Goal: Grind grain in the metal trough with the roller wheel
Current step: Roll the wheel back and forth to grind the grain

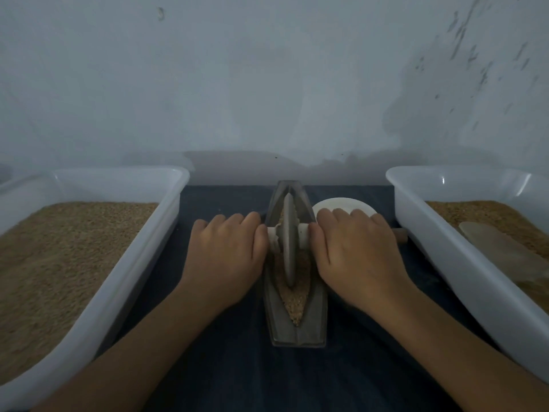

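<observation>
Head view: we are mid-grind.
Our left hand (228,257) and right hand (355,254) grip the axle ends of the roller wheel (288,242), standing in the grain-filled metal trough (316,310) between them; next, roll it evenly along.

Tubs (166,215) flanking narrow cloth (237,376) lane

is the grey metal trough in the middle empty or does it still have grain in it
Not empty. Tan grain lies along the groove of the grey metal trough, under and in front of the upright grey roller wheel.
</observation>
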Available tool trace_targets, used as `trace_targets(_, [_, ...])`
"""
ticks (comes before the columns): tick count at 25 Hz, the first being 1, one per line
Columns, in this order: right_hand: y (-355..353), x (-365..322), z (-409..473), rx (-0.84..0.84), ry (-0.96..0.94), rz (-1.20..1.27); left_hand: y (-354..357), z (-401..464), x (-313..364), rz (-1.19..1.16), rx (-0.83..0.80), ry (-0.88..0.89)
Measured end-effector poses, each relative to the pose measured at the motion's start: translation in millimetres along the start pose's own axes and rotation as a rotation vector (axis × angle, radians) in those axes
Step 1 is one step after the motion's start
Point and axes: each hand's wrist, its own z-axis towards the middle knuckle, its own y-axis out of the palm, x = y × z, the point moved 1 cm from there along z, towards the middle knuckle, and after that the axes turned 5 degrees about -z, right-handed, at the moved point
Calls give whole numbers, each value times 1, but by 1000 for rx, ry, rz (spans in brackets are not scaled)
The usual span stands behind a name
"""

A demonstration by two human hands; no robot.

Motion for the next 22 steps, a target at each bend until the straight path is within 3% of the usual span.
trace_targets(4, [22, 10, 50, -125, 23, -4, 19, 45, -2, 147, -116, 14])
trace_targets(7, [37, 19, 85, -242, 178, 74, 27, 100, -8, 79, -254, -213])
trace_targets(9, [37, 19, 88, -250, 209, 90, 31, 108, -7, 95, -264, -228])
trace_targets(12, [23, 11, 58, -192, 87, 30, 22, 65, -2, 206, -157, -14])
trace_targets(15, [1, -3, 12, -26, 53, 51, 3, 13, 0, -2, -55, -31])
trace_targets(17, [-7, -3, -11, 40, 13, 42, -7, -13, 5, -12, 15, 2])
trace_targets(22, [-4, 1, 1, -50, 31, 60, -6, 2, 5, 42, -15, -12])
